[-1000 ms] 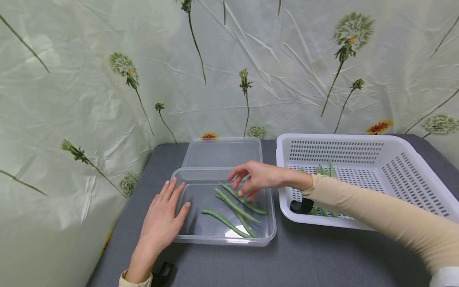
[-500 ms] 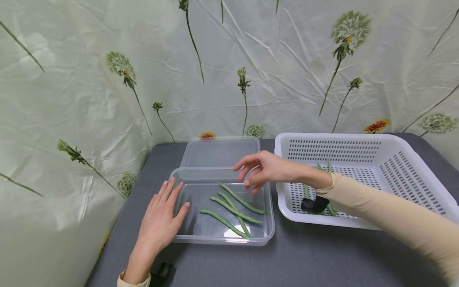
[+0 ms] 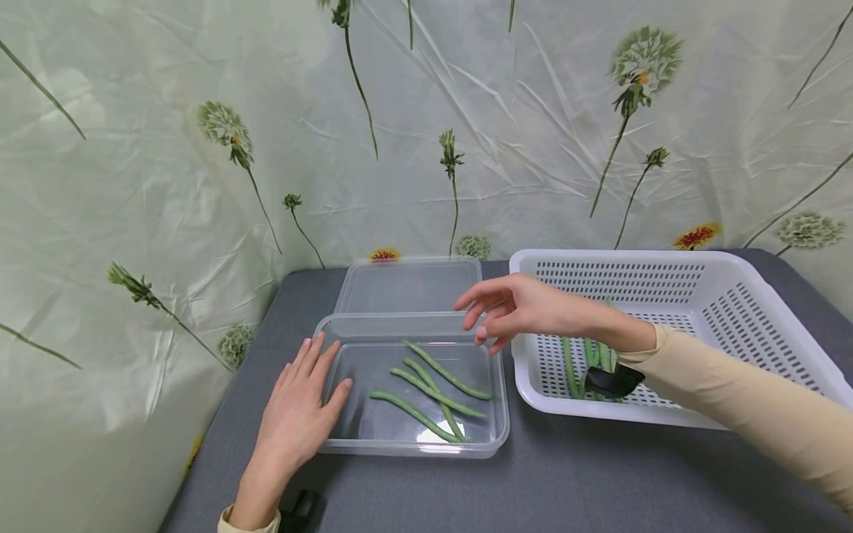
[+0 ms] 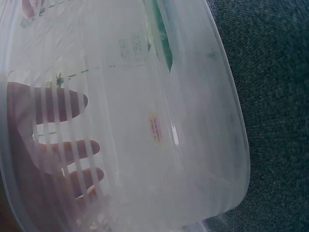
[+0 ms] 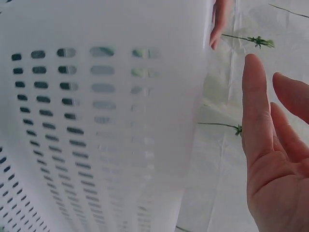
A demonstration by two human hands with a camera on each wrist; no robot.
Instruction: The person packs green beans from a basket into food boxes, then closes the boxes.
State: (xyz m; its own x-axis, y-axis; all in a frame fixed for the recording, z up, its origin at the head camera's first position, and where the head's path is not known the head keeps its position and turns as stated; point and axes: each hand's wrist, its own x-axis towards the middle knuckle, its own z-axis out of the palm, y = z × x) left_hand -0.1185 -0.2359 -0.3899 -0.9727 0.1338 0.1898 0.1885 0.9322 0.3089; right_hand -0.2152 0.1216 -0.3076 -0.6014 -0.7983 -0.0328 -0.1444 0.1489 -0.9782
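In the head view, several green beans (image 3: pixel 438 392) lie loose on the floor of a clear plastic container (image 3: pixel 353 446). My left hand (image 3: pixel 300 414) rests at the container's left rim with its fingers spread. In the left wrist view, the fingers (image 4: pixel 58 104) show through the clear wall. My right hand (image 3: pixel 513 307) hovers over the gap between the container's right side and a white perforated basket (image 3: pixel 640 255), fingers loosely bent and holding nothing. More green beans (image 3: pixel 569 366) lie in the basket's left part, partly hidden beneath the right wrist.
Behind the container lies a clear lid (image 3: pixel 409 285) on the grey tablecloth (image 3: pixel 426 492). A flower-printed sheet (image 3: pixel 373 89) hangs at the back and left. Black wrist cameras (image 3: pixel 611 381) sit under both wrists.
My right hand has moved right and slightly up, from above the beans in the container toward the basket. One bean has settled differently in the container. The left hand stays put.
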